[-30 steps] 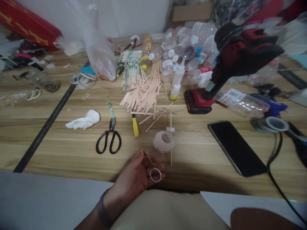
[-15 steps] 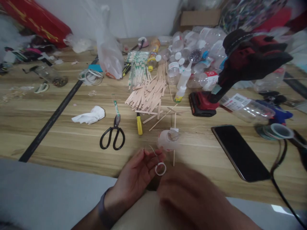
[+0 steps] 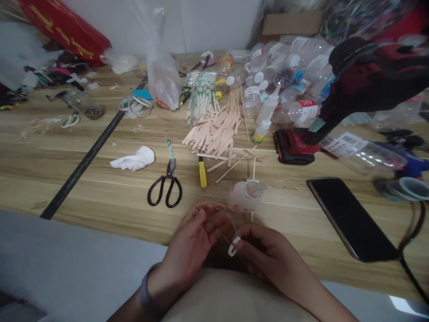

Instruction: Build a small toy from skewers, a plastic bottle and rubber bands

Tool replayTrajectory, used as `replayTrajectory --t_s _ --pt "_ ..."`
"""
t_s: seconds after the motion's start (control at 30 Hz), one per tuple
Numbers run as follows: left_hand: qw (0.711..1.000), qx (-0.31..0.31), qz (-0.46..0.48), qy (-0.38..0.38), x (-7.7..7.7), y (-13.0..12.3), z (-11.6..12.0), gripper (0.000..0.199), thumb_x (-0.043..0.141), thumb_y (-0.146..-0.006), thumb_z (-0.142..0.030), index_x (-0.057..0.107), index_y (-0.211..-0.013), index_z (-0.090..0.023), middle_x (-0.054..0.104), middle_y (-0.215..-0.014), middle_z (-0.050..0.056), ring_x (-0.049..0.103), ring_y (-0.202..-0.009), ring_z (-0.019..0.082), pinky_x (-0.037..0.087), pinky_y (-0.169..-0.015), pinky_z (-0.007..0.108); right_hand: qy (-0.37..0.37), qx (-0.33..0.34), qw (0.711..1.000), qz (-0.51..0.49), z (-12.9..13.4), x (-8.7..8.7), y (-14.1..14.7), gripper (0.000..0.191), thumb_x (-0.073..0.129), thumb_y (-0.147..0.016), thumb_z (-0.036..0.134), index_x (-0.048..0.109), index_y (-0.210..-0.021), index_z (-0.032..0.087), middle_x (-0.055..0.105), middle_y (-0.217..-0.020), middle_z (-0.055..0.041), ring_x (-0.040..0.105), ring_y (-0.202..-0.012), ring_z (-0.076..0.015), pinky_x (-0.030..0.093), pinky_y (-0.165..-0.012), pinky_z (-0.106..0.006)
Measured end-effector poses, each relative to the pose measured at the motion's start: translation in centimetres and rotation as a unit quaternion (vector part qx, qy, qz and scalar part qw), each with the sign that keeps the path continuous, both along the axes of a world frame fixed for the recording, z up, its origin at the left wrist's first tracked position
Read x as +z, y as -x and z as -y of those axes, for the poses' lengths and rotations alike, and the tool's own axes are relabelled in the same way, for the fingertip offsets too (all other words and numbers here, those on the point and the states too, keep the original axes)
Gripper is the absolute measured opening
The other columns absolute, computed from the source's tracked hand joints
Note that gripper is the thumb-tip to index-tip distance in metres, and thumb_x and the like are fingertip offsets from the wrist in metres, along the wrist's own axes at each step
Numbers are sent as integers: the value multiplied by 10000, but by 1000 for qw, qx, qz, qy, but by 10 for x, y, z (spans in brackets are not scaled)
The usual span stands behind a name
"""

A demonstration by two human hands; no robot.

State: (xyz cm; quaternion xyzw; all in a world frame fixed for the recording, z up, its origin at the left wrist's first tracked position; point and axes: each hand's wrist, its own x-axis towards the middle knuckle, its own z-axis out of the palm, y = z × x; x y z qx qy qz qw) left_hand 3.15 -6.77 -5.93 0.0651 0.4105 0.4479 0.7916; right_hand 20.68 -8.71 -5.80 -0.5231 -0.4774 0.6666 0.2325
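Note:
Between thumb and fingers, my right hand (image 3: 264, 250) pinches a small white ring (image 3: 233, 247) near the table's front edge. A thin wire or thread (image 3: 232, 220) runs from the ring toward my left hand (image 3: 196, 235). That hand is palm up with its fingers loosely curled; the strand passes by its fingertips, and whether they grip it is unclear. Just beyond both hands lies a cut, cloudy plastic bottle piece (image 3: 239, 197) with a wooden stick (image 3: 254, 169) by it.
Black-handled scissors (image 3: 165, 190) and a yellow-handled tool (image 3: 202, 174) lie ahead on the left. Craft sticks (image 3: 214, 133) are piled at the centre. A phone (image 3: 351, 219), a red and black power tool (image 3: 296, 147) and plastic bottles (image 3: 301, 58) are at the right.
My right hand, blurred before, now pinches the ring, which has turned from face-on to edge-on. My left hand's fingers are more curled. The whole view has shifted, so the table items appear further right.

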Motion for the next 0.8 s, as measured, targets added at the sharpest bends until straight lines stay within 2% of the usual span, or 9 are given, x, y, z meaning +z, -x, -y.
replayTrajectory --t_s 0.13,0.23,0.3,0.33,0.43,0.53,0.6,0.73,0.8 --pt "978 56 -195 -56 -11 18 12 166 627 -892 -275 585 -1052 -269 638 -969 -24 611 -720 96 496 -658 202 33 -37 998 -33 0 0 4 315 605 -811 515 575 -787 202 523 -578 46 451 -458 -97 311 -428 -204" --pt "895 53 -363 -252 -12 28 22 55 682 -858 -255 666 -908 -269 608 -897 -27 582 -768 92 478 -666 163 25 -48 998 -41 -1 0 7 306 633 -790 499 581 -780 198 557 -614 33 459 -462 -92 327 -436 -206" --pt "838 -4 -393 -379 -9 28 26 59 730 -814 -235 700 -859 -260 629 -959 -6 597 -762 97 494 -659 170 10 -52 998 -44 -2 1 8 275 639 -795 468 588 -771 199 563 -618 32 472 -469 -94 345 -447 -211" --pt "825 -36 -386 -412 -7 27 25 108 756 -790 -234 710 -883 -262 640 -1012 5 605 -722 92 502 -635 179 0 -54 998 -44 -2 1 9 260 636 -803 453 593 -769 200 567 -619 31 481 -474 -97 353 -453 -213" --pt "827 -119 -366 -411 -1 20 19 245 805 -737 -244 719 -966 -253 681 -1047 35 615 -626 90 506 -576 198 -33 -51 998 -27 -2 0 10 218 619 -834 415 621 -779 204 583 -604 27 507 -485 -108 371 -462 -217" --pt "813 -160 -394 -399 4 15 12 132 764 -758 -214 739 -888 -225 720 -943 47 662 -770 152 516 -662 224 -96 -47 994 20 0 1 8 180 595 -873 366 648 -780 221 590 -578 32 544 -506 -120 383 -459 -214" --pt "814 -178 -398 -384 7 14 9 57 703 -799 -200 735 -845 -210 725 -922 54 662 -753 151 507 -664 233 -162 -44 983 75 3 3 4 151 591 -890 324 664 -790 238 621 -610 27 582 -538 -129 413 -469 -215" --pt "814 -201 -405 -364 12 15 7 88 653 -843 -240 713 -797 -197 718 -784 42 630 -629 133 458 -592 227 -370 -38 908 192 15 9 -9 70 640 -903 290 668 -966 276 683 -825 -16 677 -671 -168 542 -571 -245" --pt "792 -206 -427 -385 14 16 6 88 677 -826 -252 712 -763 -202 718 -736 41 644 -682 156 452 -621 232 -456 -26 860 228 19 10 -13 244 613 -935 271 596 -1177 294 682 -1064 -75 714 -887 -215 594 -721 -289"
